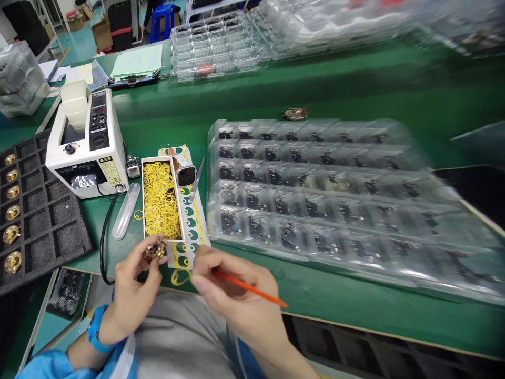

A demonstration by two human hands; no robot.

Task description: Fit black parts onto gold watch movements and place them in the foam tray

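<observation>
My left hand (138, 281) pinches a small gold watch case (155, 250) just in front of the box of yellow rings. My right hand (236, 289) is closed around a thin orange stick (252, 287), which slants back across the palm. A thin yellow ring (180, 277) shows at the right fingertips, seemingly pinched there, though the contact is blurred. Many similar yellow rings (160, 200) fill the white box (144, 210). Beside it, a strip sheet (191, 221) with round cut-outs carries tweezers (197, 179) and a dark-faced square object (187, 176).
A white tape dispenser (84, 142) stands at left, near a clear plastic tube (126, 211). A black foam tray (59, 231) holds several gold cases. Clear plastic trays (315, 195) with dark parts cover the right side. Another gold case (295, 114) lies behind them.
</observation>
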